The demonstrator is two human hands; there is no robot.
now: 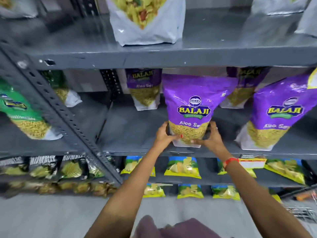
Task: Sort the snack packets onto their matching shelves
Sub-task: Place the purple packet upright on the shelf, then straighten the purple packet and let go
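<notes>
Purple packet upright near front edge of middle shelf, between two more purple packets behind and to the right. Left hand and right hand both clamped on its lower corners, each grip pinching the base from its side. Green packet on neighbouring shelf to the left. Yellow packets on shelf below.

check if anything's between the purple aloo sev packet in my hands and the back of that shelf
Nothing visible directly behind it. The held purple packet stands at the shelf's front edge; other purple packets stand further back to each side, with a gap between them.
</notes>
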